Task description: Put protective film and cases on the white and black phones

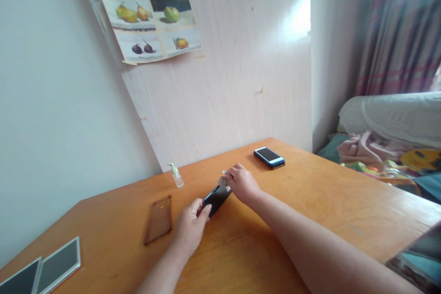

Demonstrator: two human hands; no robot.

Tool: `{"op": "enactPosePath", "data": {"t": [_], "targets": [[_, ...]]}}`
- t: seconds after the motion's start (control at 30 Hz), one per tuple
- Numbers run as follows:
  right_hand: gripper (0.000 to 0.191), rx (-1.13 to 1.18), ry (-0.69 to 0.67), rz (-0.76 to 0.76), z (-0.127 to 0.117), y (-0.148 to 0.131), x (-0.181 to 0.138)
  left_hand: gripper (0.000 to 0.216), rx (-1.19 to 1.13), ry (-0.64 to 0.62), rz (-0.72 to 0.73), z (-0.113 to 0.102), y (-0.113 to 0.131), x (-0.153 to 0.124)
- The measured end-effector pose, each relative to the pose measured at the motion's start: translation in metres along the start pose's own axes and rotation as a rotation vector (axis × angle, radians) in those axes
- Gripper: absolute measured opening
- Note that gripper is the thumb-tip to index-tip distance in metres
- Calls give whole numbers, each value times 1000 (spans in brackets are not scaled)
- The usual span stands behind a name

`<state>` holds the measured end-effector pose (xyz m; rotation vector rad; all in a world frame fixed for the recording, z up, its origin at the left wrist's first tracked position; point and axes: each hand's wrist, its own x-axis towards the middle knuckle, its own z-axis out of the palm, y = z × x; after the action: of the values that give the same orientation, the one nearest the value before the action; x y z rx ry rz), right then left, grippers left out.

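A black smartphone (218,201) is tilted above the table, gripped at its near end by my left hand (193,225), thumb on one face and fingers behind. At the phone's far end, my right hand (242,183) pinches a small thin greyish-white piece (223,181) against the phone. Whether this piece is cloth or film I cannot make out. To the left lies a translucent brown phone case (159,220), flat on the table. Behind it stands a small clear pump bottle (177,177) with a pale green top.
Another phone in a dark blue case (269,157) rests at the back right of the wooden table (262,257). Two pale-framed tablet-like devices (60,264) lie at the front left. A board with fruit pictures (151,27) stands behind. A dark object (418,257) borders the right edge.
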<state>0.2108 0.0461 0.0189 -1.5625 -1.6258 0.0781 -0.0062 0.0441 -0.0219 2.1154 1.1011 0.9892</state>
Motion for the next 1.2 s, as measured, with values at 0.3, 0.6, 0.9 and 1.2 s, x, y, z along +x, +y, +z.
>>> {"op": "enactPosePath", "data": {"t": [0.3,0.6,0.9,1.2], "targets": [[26,9,-225,-324,7,-30,-17,30,-61,6,-20,0,3,1],[28,-138,-126,49,-9,-10,-5,25,31,20,25,0,6,-1],[26,-17,-327,-210,1,-49,-29,23,21,28,22,-1,7,0],[29,-119,-163,53,-9,-19,-10,26,31,19,14,-1,10,-1]]}}
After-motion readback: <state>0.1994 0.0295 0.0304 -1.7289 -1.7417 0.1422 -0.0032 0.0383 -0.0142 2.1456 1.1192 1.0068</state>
